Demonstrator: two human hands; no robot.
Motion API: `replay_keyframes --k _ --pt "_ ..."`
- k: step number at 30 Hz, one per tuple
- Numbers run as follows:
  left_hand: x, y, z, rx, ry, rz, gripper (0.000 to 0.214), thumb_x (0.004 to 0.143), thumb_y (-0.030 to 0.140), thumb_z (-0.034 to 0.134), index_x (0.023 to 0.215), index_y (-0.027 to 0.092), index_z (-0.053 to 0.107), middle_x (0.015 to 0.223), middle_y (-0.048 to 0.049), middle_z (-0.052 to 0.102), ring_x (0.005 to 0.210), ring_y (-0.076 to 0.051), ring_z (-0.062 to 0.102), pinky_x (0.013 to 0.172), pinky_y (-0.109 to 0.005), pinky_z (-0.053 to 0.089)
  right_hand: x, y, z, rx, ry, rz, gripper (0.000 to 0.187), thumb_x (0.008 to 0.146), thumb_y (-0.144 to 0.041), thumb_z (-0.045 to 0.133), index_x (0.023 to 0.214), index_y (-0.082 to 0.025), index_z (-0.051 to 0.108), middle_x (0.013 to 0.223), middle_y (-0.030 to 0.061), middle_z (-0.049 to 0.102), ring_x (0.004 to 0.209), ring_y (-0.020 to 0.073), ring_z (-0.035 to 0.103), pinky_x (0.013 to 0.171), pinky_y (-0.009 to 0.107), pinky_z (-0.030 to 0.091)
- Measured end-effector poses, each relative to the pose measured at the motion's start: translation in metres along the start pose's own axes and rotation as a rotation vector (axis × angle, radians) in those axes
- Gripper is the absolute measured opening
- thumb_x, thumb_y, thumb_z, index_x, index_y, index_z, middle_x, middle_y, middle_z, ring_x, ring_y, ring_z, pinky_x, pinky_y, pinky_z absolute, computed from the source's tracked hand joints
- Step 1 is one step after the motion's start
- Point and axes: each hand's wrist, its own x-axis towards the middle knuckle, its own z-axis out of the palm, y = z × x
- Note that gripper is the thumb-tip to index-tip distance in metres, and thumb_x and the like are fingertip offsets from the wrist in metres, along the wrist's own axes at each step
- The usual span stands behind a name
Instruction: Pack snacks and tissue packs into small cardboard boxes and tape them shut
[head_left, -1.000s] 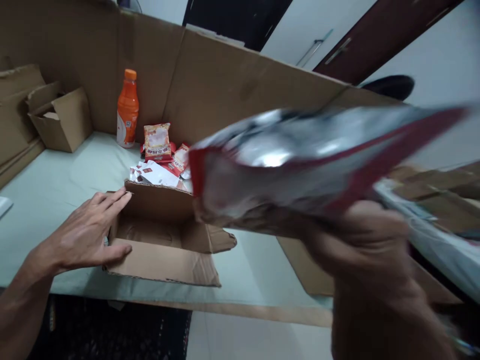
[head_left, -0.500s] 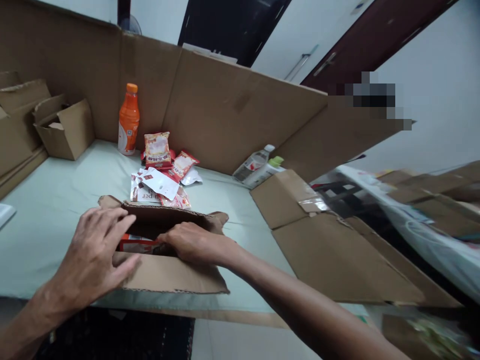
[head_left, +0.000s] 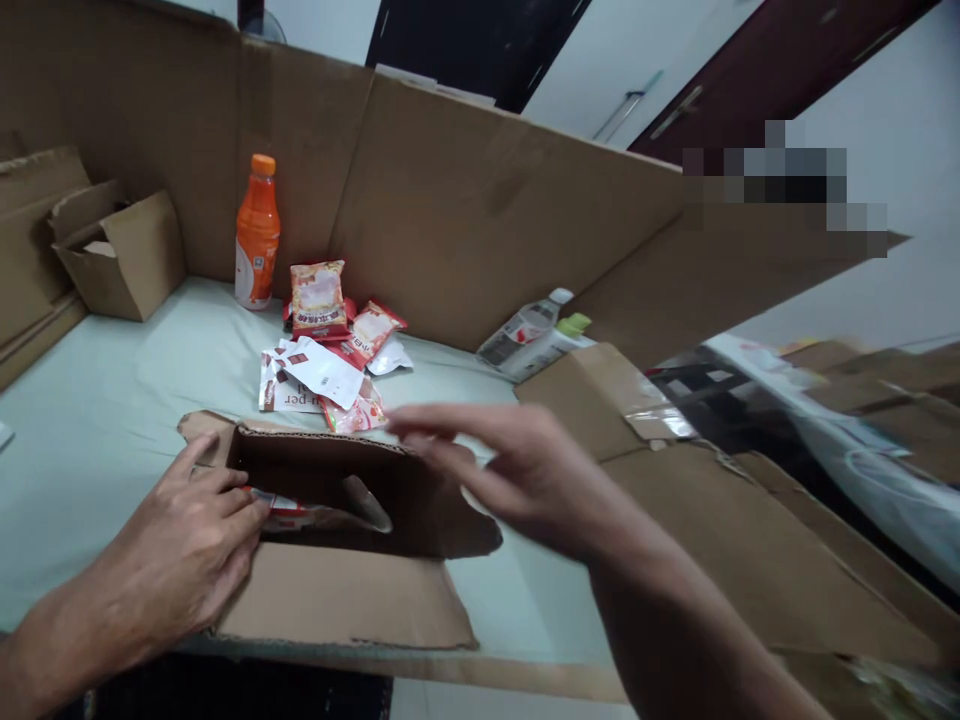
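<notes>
An open cardboard box point(head_left: 352, 598) lies near the table's front edge, its front flap folded out toward me. Inside it, a red-and-white packet point(head_left: 289, 514) shows, partly in shadow. My left hand point(head_left: 187, 545) grips the box's left side, fingers over the edge and beside the packet. Over the box's right side hangs my right hand point(head_left: 532, 475), blurred, fingers stretched toward the left with nothing visible in them. Just past its fingertips is a pink-and-white packet point(head_left: 360, 412), at the near end of a pile with white packets point(head_left: 322, 370) and red snack packets point(head_left: 319, 300).
An orange bottle point(head_left: 257, 235) stands behind the pile, against a cardboard wall point(head_left: 480, 190). To the right, a clear bottle point(head_left: 525, 325) and a green-capped bottle point(head_left: 559, 345) lean near a large cardboard box point(head_left: 675, 520). A small open box point(head_left: 142, 260) stands at the left.
My right hand has come out of the box and risen to the right. My left hand has moved down onto the box's left side. More of the box's inside shows.
</notes>
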Motion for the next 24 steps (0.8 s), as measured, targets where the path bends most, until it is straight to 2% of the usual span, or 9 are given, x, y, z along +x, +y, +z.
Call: replay_keyframes --k 2,3,5,7,11,14,17,21,24 --pt "-0.001 0.000 0.001 -0.004 0.001 -0.012 0.034 0.098 0.015 0.044 0.093 0.019 0.078 0.086 -0.0042 0.080 0.087 -0.025 0.072 0.117 -0.055 0.034 0.018 0.037 -0.005 0.058 0.161 0.115 0.029 0.104 -0.033 0.053 0.112 -0.019 0.078 0.100 0.0081 0.081 0.085 0.0202 0.077 0.075 0.031 0.059" --pt "-0.001 0.000 0.001 -0.011 0.007 -0.022 0.033 0.098 0.015 0.046 0.093 0.019 0.078 0.086 -0.0044 0.080 0.087 -0.025 0.072 0.118 -0.054 0.033 0.030 0.058 -0.001 0.052 0.162 0.173 0.031 0.103 -0.034 0.053 0.112 -0.018 0.078 0.099 0.0087 0.081 0.086 0.0207 0.076 0.075 0.032 0.059" --pt "-0.001 0.000 0.002 -0.029 0.022 -0.043 0.031 0.097 0.015 0.047 0.093 0.020 0.078 0.087 -0.0039 0.080 0.088 -0.024 0.072 0.120 -0.053 0.032 0.057 0.098 0.021 -0.013 -0.027 0.241 0.033 0.101 -0.031 0.052 0.116 -0.016 0.077 0.109 0.0112 0.080 0.095 0.0234 0.076 0.082 0.036 0.060" --pt "-0.001 0.001 0.002 -0.040 0.019 -0.054 0.030 0.097 0.014 0.048 0.095 0.021 0.078 0.088 -0.0021 0.080 0.091 -0.023 0.072 0.122 -0.050 0.030 0.080 0.126 0.054 -0.047 -0.151 0.245 0.038 0.094 -0.031 0.065 0.128 -0.016 0.073 0.125 0.0143 0.077 0.108 0.0271 0.073 0.092 0.040 0.059" --pt "-0.003 0.005 0.000 -0.019 0.029 -0.082 0.029 0.096 0.013 0.048 0.093 0.023 0.075 0.087 0.0008 0.079 0.099 -0.021 0.073 0.126 -0.045 0.024 0.104 0.141 0.112 -0.114 -0.246 0.230 0.080 0.077 -0.038 0.088 0.146 -0.011 0.058 0.153 0.0246 0.056 0.137 0.0369 0.057 0.112 0.049 0.046" --pt "-0.004 0.006 -0.002 -0.012 0.030 -0.114 0.028 0.095 0.014 0.050 0.094 0.025 0.075 0.087 0.0009 0.079 0.101 -0.021 0.073 0.127 -0.045 0.026 0.107 0.136 0.128 -0.159 -0.264 0.245 0.055 0.090 -0.034 0.075 0.138 -0.010 0.062 0.148 0.0246 0.059 0.135 0.0356 0.057 0.113 0.048 0.045" --pt "-0.004 0.005 -0.003 -0.038 0.008 -0.109 0.028 0.097 0.016 0.050 0.093 0.025 0.075 0.092 0.0005 0.080 0.101 -0.021 0.073 0.126 -0.047 0.027 0.108 0.131 0.117 -0.176 -0.211 0.316 0.031 0.101 -0.024 0.053 0.125 -0.012 0.069 0.127 0.0201 0.073 0.119 0.0314 0.068 0.102 0.043 0.051" --pt "-0.006 0.003 -0.003 -0.059 -0.020 -0.114 0.028 0.100 0.019 0.050 0.097 0.025 0.077 0.091 0.0000 0.080 0.100 -0.022 0.073 0.125 -0.052 0.029 0.092 0.122 0.071 -0.154 -0.041 0.428 0.037 0.102 -0.016 0.037 0.118 -0.012 0.070 0.109 0.0161 0.078 0.097 0.0259 0.075 0.086 0.036 0.057" --pt "-0.007 0.001 -0.003 -0.041 -0.057 -0.092 0.033 0.101 0.019 0.046 0.092 0.023 0.077 0.087 -0.0012 0.080 0.100 -0.024 0.073 0.124 -0.055 0.029 0.054 0.100 0.027 0.001 0.189 0.407 0.039 0.106 -0.025 0.031 0.113 -0.015 0.068 0.099 0.0109 0.078 0.079 0.0205 0.074 0.072 0.032 0.059"
